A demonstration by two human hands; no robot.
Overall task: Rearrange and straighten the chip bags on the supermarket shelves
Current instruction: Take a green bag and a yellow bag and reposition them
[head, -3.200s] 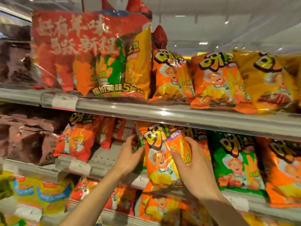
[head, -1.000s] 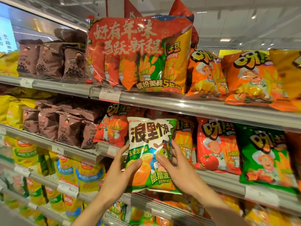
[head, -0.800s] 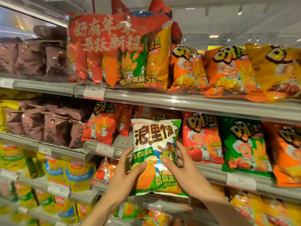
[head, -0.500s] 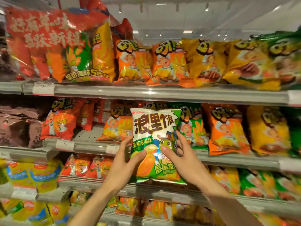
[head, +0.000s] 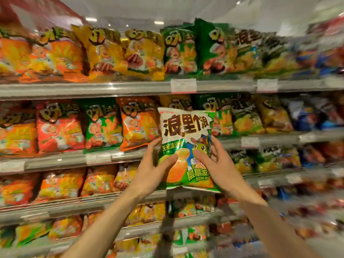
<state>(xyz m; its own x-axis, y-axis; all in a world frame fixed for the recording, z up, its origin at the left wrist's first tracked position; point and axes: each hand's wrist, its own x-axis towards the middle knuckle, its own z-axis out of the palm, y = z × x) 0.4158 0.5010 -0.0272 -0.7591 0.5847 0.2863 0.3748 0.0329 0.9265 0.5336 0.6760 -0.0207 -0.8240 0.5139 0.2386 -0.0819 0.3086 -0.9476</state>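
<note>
A white and green chip bag (head: pixel 186 127) with brown lettering is held upright in front of the shelves, off any shelf. My left hand (head: pixel 152 170) grips its lower left edge, thumb on the front. My right hand (head: pixel 217 164) grips its lower right side, thumb on the front and fingers behind. Behind it, the second shelf (head: pixel 130 153) carries upright orange, red and green chip bags (head: pixel 102 125).
The top shelf (head: pixel 130 88) holds yellow, orange and green bags (head: pixel 178 51). Further shelves of bags run below (head: pixel 74 203). To the right are darker green, blue and red bags (head: pixel 305 116), blurred. White price tags (head: pixel 183 85) line the shelf edges.
The orange bag I handled earlier is gone from my hands, which now hold the white and green bag. The view has swung right along the shelves, with the bag still held in both hands.
</note>
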